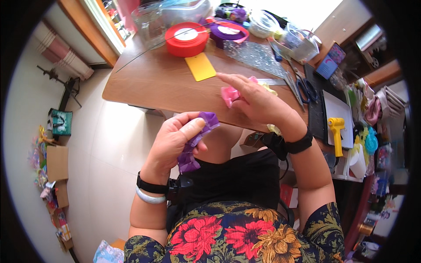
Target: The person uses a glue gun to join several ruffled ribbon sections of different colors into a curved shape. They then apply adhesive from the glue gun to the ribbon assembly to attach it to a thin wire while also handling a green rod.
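My left hand [177, 138] pinches a folded strip of purple ribbon [194, 141] between thumb and fingers, in front of the table's near edge. The strip is creased into several folds and its lower end hangs below the fingers. My right hand [260, 95] is over the table with thumb and fingers apart. Just beyond it are a pink ribbon piece [230, 95] and a pale yellow ribbon piece [268, 88], both partly hidden by the hand; whether it touches them is unclear. A yellow card [200, 67] lies flat left of my right fingertips.
On the wooden table [158, 83] stand a red ribbon spool [185, 46] and a purple ribbon spool [225, 37]. A thin wire [141, 54] juts past them. Scissors [306, 88], a metal ruler [271, 82] and a yellow glue gun [336, 131] lie to the right.
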Demonstrator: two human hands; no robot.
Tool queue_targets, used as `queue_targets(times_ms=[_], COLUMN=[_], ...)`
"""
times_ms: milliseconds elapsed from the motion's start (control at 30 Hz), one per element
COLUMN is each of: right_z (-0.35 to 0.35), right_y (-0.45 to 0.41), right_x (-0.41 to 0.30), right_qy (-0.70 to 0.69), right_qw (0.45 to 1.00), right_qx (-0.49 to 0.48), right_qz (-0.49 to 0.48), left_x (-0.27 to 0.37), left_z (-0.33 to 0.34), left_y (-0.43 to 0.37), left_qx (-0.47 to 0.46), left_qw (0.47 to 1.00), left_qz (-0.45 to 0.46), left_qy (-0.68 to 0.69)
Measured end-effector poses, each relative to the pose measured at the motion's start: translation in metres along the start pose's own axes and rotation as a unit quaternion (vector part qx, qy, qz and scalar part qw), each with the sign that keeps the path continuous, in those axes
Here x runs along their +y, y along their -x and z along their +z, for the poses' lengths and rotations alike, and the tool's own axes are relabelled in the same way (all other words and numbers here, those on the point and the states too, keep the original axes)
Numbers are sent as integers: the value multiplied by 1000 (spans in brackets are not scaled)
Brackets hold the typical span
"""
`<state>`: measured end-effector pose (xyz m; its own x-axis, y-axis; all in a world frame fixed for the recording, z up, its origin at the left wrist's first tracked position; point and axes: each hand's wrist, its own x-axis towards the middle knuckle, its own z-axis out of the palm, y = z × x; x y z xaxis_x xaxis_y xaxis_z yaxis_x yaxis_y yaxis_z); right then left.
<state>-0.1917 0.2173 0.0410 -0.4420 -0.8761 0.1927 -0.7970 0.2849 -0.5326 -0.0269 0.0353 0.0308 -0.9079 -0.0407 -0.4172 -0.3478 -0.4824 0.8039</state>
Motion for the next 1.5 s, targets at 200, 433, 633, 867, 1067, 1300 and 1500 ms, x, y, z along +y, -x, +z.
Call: queue_targets(times_ms=[200,433,633,867,1067,1300,1500], right_z=[-4,-24,-17,-19,-17,-18,-17], right_y=[-3,3,-1,-7,-6,-5,-4], right_x=[14,-11,-2,-17,-14,-13,-12], right_qy=[-5,-304,-197,-222,-199,-152,-151], right_qw=[994,928,965,942,942,962,962], right_qx=[-29,-116,-133,-139,-167,-148,-144], right_qz=[101,182,113,212,215,174,176], left_x=[5,7,14,15,17,14,16], left_z=[-2,2,6,10,19,21,23], left_y=[-6,-23,-29,-27,-27,-29,-28], left_qx=[-11,-28,-45,-35,-20,-2,-5], left_qw=[1000,997,994,992,986,977,973], left_qz=[19,49,39,37,25,36,31], left_qy=[-7,-51,-89,-119,-165,-212,-229])
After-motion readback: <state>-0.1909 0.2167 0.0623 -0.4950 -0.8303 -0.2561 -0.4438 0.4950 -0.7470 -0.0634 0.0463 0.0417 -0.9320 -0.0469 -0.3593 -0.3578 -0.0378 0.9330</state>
